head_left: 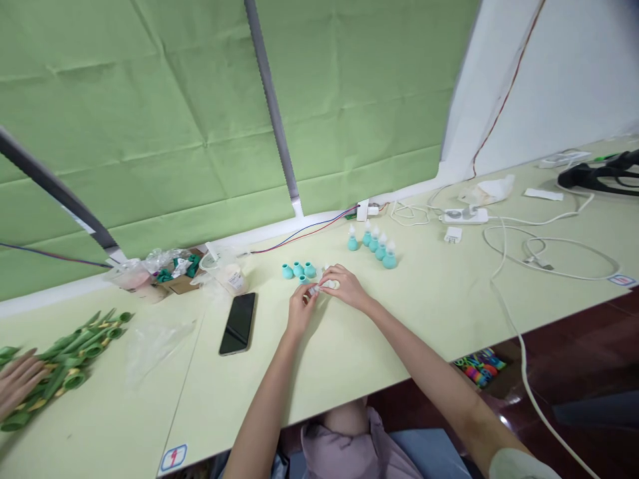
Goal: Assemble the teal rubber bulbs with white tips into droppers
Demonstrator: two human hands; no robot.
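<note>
My left hand (301, 309) and my right hand (344, 285) meet over the middle of the table. Between their fingertips is a small whitish translucent piece (314, 290), too small to name, pinched from both sides. Just beyond my hands stand several small teal bulb-shaped bottles (298, 269) with open tops. Another translucent piece (327, 269) shows partly behind my right fingers. Farther right, several teal bottles with white pointed tips (381, 249) stand upright in a slanting row, and one more tipped bottle (353, 239) is set slightly apart.
A black phone (238, 324) lies left of my hands. Behind it are a plastic bag (227, 269) and a cardboard box (182, 279). At far left, another person's hand (20, 382) rests on green tubes (74, 356). A power strip (465, 215) and white cables (549, 269) spread across the right.
</note>
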